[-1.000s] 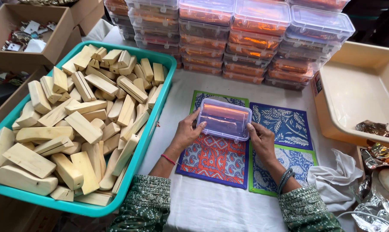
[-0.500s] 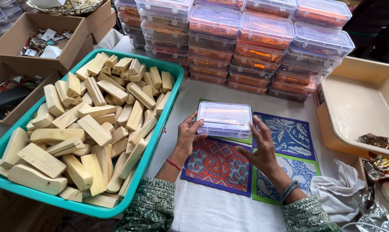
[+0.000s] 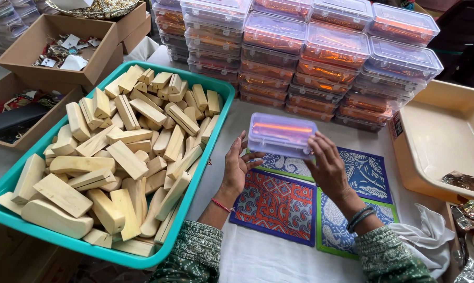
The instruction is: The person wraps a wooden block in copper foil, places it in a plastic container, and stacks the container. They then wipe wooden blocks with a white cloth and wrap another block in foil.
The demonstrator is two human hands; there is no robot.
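1. The counter (image 3: 279,262) has a white cloth over it, and four printed fabric mats (image 3: 276,207) lie in the middle in blue, red and green.

2. A large teal tub (image 3: 208,157) stands on the left side of the counter. It is full of pale wooden blocks (image 3: 111,157), heaped loosely, and none of them is in a hand. So this pile looks untouched at this moment.

3. At the back there is a stack of closed clear boxes (image 3: 310,57), many layers high, each with orange content inside. I judge that a big part of the packing work is already done, because so many boxes are shut and stacked.

4. A beige tray (image 3: 446,152) stands on the right, mostly bare, with some shiny foil wrappers (image 3: 465,183) at its near corner. Cardboard boxes (image 3: 53,47) with small items are at the far left.

5. One clear lidded box (image 3: 281,135) is held just above the mats, between the hands and in front of the stack. The lid seems to sit on it, but I cannot tell if it is fully pressed shut. This box is not yet on the stack.

6. The right hand (image 3: 328,167) curls around the right end of the box and grips it from the side.

7. The left hand (image 3: 237,165) is open with fingers spread; its fingertips touch the left edge of the box without closing on it.
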